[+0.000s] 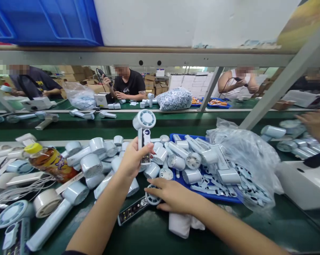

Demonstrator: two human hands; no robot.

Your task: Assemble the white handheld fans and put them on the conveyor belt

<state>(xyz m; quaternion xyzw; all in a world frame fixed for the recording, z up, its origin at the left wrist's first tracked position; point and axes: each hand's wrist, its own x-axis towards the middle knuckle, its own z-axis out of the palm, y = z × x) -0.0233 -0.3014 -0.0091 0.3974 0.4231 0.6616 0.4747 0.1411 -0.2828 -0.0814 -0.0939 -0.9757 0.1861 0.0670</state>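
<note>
My left hand (134, 156) is closed around the handle of a pale blue handheld fan (144, 119), holding it upright with its round grille at the top. A dark display and a button panel show on its handle. Below and to the right, my right hand (173, 194) rests over the round head of a second handheld fan (133, 211), its fingers stretched and apart. That fan lies on the green table, and its uncovered handle shows a circuit board. Under my right wrist is a bunched white cloth (179, 224).
A blue tray (215, 197) holds fans and small parts, beside a clear plastic bag (245, 152). Fans are heaped at left around a drink bottle (52, 161). A white box (306, 184) stands right. Other people work across the bench; another person's hand (318, 124) reaches in at right.
</note>
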